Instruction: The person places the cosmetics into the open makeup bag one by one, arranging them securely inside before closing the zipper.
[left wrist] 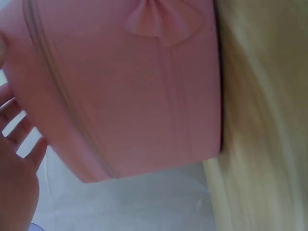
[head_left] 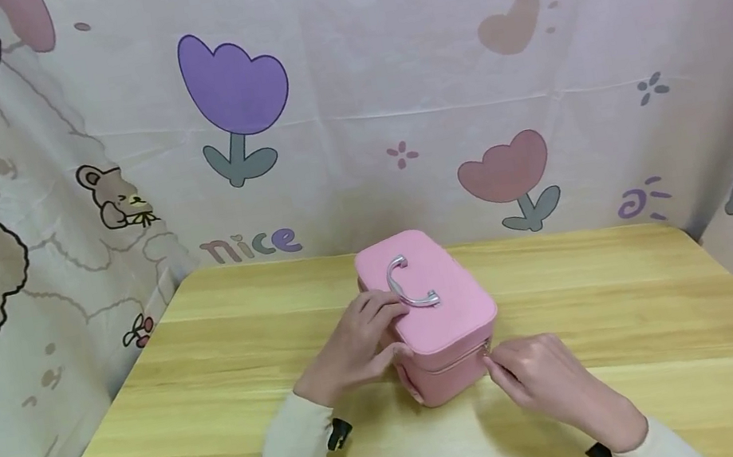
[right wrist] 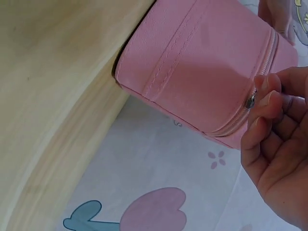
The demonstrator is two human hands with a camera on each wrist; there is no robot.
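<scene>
A pink cosmetic case (head_left: 445, 288) stands on the table, with a curved silver handle (head_left: 426, 301) on its lid. My left hand (head_left: 357, 343) rests on the lid's left side, fingers on top near the handle and thumb by the front corner. In the left wrist view, those fingers are spread along the lid's edge. A pink bow (left wrist: 163, 21) decorates that side of the case. At the near right corner, my right hand (head_left: 545, 380) pinches the zipper pull. The metal slider (right wrist: 250, 101) shows beside the fingertips; the pull itself is mostly hidden. The lid lies down.
The wood-grain table (head_left: 245, 329) extends around the case on every side. Behind it hangs a pale curtain (head_left: 341, 79) printed with flowers, and similar printed cloth stands at the left and right.
</scene>
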